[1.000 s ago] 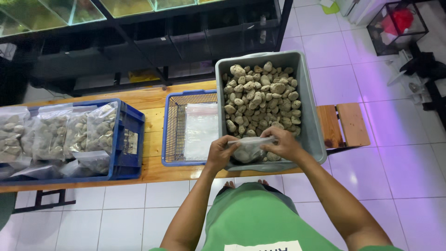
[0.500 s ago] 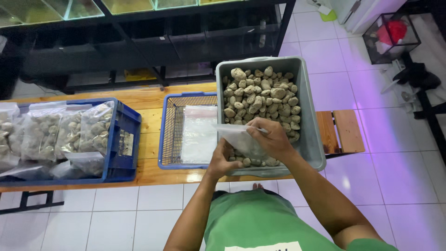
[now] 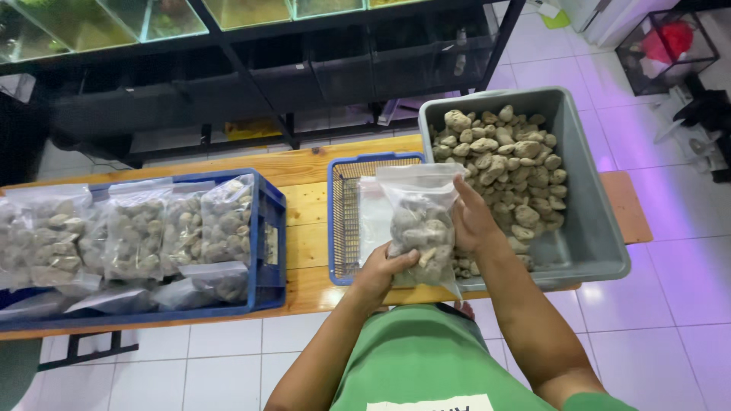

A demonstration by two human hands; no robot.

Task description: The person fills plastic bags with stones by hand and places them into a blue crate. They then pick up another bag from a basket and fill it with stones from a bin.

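Observation:
Both hands hold up a clear plastic bag (image 3: pixel 421 226) partly filled with grey-beige stones. My left hand (image 3: pixel 381 271) supports the bag from below at its lower left corner. My right hand (image 3: pixel 473 221) grips its right side. The bag hangs over the gap between a small blue wire basket (image 3: pixel 340 221) holding empty clear bags and a grey plastic tub (image 3: pixel 594 228) heaped with loose stones (image 3: pixel 510 164).
A blue crate (image 3: pixel 270 243) at the left holds several filled bags of stones (image 3: pixel 137 232). All containers sit on a wooden bench (image 3: pixel 308 205). Dark shelving with glass tanks (image 3: pixel 152 19) stands behind. White tiled floor lies around the bench.
The bag has been lifted out of the grey tub and moved left, held upright, now fuller with stones. The camera view has shifted right.

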